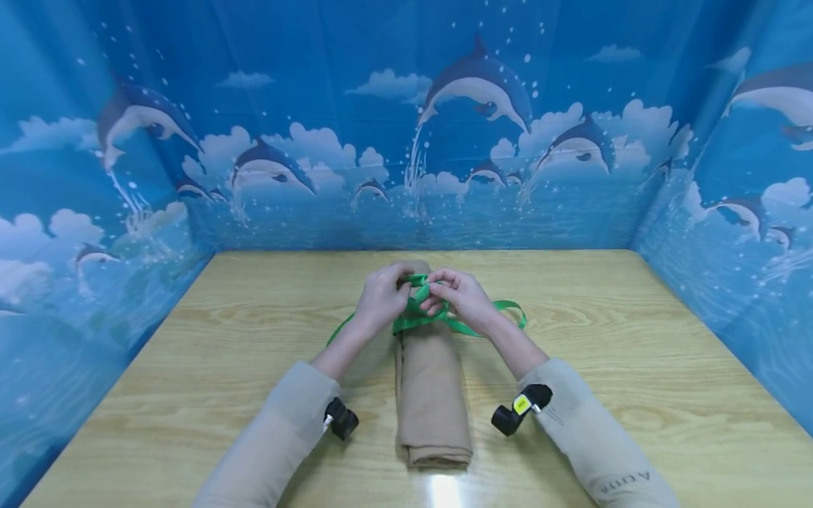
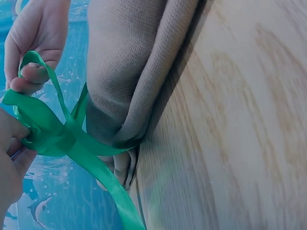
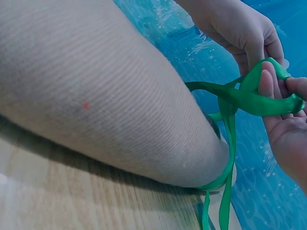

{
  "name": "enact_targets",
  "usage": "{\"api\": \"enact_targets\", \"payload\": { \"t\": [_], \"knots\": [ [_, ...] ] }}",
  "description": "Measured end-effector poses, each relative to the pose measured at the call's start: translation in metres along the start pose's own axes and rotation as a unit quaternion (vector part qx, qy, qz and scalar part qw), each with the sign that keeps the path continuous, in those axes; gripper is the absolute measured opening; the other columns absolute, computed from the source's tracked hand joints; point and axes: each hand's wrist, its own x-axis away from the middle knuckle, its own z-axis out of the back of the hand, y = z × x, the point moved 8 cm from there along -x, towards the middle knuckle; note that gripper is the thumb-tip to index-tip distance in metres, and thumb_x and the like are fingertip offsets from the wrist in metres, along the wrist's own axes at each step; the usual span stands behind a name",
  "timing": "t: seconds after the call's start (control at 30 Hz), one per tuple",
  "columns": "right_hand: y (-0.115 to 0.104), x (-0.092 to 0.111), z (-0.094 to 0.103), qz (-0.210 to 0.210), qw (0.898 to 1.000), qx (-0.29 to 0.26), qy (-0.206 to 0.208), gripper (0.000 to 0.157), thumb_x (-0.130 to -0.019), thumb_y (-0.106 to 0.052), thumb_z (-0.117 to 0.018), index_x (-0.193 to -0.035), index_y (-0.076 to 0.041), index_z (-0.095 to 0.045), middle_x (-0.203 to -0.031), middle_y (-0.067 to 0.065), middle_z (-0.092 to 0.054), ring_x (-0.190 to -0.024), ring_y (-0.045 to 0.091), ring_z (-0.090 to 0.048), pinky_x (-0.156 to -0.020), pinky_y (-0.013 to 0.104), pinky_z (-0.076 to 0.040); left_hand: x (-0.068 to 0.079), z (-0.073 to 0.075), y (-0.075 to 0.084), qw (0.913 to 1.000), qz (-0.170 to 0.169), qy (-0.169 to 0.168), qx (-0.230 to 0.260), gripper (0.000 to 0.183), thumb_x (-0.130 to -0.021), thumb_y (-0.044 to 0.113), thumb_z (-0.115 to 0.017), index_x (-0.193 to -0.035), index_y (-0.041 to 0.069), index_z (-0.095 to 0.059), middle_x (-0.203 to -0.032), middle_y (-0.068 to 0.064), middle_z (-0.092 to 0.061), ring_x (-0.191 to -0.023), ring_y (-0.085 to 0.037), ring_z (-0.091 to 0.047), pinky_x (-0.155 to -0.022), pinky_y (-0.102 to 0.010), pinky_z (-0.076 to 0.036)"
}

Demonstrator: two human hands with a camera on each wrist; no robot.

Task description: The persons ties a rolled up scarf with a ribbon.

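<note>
A tan rolled cloth [image 1: 435,395] lies lengthwise on the table, with a green ribbon [image 1: 413,324] passed around its far part. Above the roll, my left hand [image 1: 383,296] pinches a wide looped part of the ribbon between thumb and fingers. Facing it closely from the right, my right hand [image 1: 466,300] holds another part. In the left wrist view the ribbon [image 2: 60,136] bunches at a crossing just off the cloth, and a thin loop runs over a finger of the right hand [image 2: 38,33]. The right wrist view has ribbon [image 3: 259,103] stretched between both hands.
The wood-grain table [image 1: 603,339] extends to both sides of the roll. Ribbon tails trail out left and right of it. A blue curtain [image 1: 356,141] printed with dolphins encloses the back and sides. Small black cameras [image 1: 343,420] sit on both sleeved wrists.
</note>
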Motion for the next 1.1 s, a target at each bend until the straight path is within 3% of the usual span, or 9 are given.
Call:
{"api": "enact_targets", "payload": {
  "t": [0.23,0.5,0.83,0.97,1.1],
  "knots": [
    [-0.0013,0.0005,-0.0015,0.006,1.000,0.003,-0.004,0.020,-0.095,-0.001,-0.046,-0.112,0.008,-0.051,-0.076,0.003,-0.066,-0.068,0.013,-0.065,-0.068,0.028,-0.056,-0.0004,0.0033,0.0017,0.9995,-0.019,0.023,0.002,0.022,-0.074,-0.013,-0.060,-0.094,-0.005,-0.066,-0.084,-0.017,-0.068,-0.075,-0.026,-0.065,-0.065,-0.031,-0.054],
    [-0.0005,-0.0012,-0.0028,0.019,1.000,0.011,-0.022,0.034,-0.096,-0.001,-0.045,-0.127,0.014,-0.048,-0.090,0.007,-0.067,-0.072,0.012,-0.066,-0.071,0.029,-0.056,-0.0013,0.0019,-0.0025,1.0000,-0.004,0.007,0.001,0.022,-0.078,-0.011,-0.061,-0.098,-0.004,-0.066,-0.090,-0.016,-0.069,-0.081,-0.027,-0.066,-0.069,-0.034,-0.055],
    [0.0014,-0.0028,-0.0012,0.019,0.999,0.029,-0.009,0.033,-0.094,-0.001,-0.048,-0.120,0.018,-0.051,-0.073,0.000,-0.068,-0.067,0.010,-0.065,-0.061,0.022,-0.053,-0.0003,0.0015,-0.0036,1.0000,0.003,0.001,-0.007,0.021,-0.078,-0.011,-0.062,-0.097,-0.003,-0.066,-0.089,-0.016,-0.068,-0.079,-0.026,-0.066,-0.068,-0.034,-0.055],
    [0.0042,-0.0026,0.0007,0.012,1.000,0.022,0.006,0.029,-0.093,-0.002,-0.050,-0.116,0.015,-0.055,-0.072,0.000,-0.067,-0.065,0.010,-0.065,-0.058,0.020,-0.051,0.0012,0.0007,-0.0042,1.0000,0.000,0.004,-0.006,0.021,-0.076,-0.011,-0.062,-0.095,-0.004,-0.066,-0.087,-0.016,-0.068,-0.079,-0.027,-0.066,-0.069,-0.035,-0.055],
    [0.0039,-0.0028,0.0029,0.022,0.999,0.013,0.019,0.020,-0.093,-0.001,-0.050,-0.107,0.009,-0.061,-0.073,0.000,-0.066,-0.064,0.010,-0.062,-0.063,0.023,-0.052,0.0013,0.0013,-0.0028,0.9999,-0.008,0.010,-0.009,0.021,-0.075,-0.011,-0.062,-0.094,-0.004,-0.066,-0.086,-0.016,-0.068,-0.078,-0.027,-0.066,-0.069,-0.036,-0.054]
  ]
}}
